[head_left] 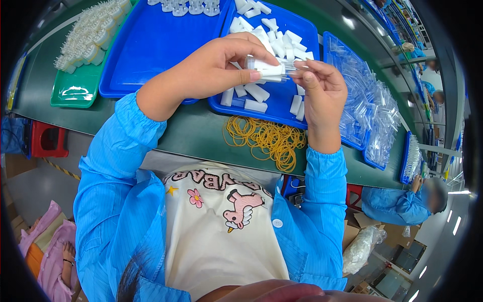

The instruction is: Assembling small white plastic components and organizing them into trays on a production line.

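Above a blue tray (279, 109) of white foam-like blocks (257, 92), my two hands meet at one clear plastic piece (274, 70) with white blocks in it. My left hand (209, 70) grips its left end between thumb and fingers. At the right end, the fingertips of my right hand (324, 93) pinch its thin clear part; exactly how the parts join is too small to tell. Toward me from the tray lies a loose heap of yellow rubber bands (266, 138). Clear plastic tubes (352, 75) fill trays just right of my right hand.
Left of the blocks is another blue tray (146, 55), with clear-and-white assemblies (183, 7) at its far end. A green tray (73, 89) bears piled white bristly parts (90, 40). A co-worker in blue (395, 204) sits at right; a person in pink (58, 241) is lower left.
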The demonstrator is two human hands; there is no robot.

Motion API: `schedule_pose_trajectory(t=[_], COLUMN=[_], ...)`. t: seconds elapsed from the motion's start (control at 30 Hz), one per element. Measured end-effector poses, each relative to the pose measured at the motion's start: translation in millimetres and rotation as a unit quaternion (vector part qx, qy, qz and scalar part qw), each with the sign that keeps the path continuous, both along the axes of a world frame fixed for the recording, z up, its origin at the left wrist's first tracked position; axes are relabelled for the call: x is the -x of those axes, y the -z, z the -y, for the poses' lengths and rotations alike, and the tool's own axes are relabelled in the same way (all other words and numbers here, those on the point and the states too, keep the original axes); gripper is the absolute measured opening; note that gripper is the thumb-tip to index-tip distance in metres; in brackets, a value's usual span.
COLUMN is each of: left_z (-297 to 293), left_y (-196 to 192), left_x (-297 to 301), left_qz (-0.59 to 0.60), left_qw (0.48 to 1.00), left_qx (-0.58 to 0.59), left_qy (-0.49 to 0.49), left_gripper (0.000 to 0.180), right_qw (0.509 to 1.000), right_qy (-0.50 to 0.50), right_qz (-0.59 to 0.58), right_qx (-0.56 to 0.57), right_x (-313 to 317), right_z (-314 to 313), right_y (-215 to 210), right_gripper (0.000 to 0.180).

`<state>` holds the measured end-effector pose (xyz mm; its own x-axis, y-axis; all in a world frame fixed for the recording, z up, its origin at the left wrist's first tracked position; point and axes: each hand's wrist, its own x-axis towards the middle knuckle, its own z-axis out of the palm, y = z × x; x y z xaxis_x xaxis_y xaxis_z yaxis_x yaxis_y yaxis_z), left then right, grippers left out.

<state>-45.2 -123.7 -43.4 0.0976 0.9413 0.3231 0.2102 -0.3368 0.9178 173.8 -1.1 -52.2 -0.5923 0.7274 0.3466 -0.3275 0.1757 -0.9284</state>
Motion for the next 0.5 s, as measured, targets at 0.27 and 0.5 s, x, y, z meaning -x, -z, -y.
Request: schedule_pose_trajectory(t=[0.27, 0.5], left_z=[1, 0], left_y=[3, 4], left_x=[-2, -1], left_qz=[0.031, 0.054], left_qw=[0.999, 0.998], left_qx=[0.006, 0.015], left_qy=[0.015, 0.016], left_gripper=[0.031, 0.031], right_qw=[1.000, 0.998], right_qy=[-0.023, -0.048], right_qz=[0.000, 0.007], right_qx=[-0.007, -0.040], right_x=[-3, -8], right_z=[-4, -12], right_y=[-2, -4], right_gripper=[0.022, 0.021])
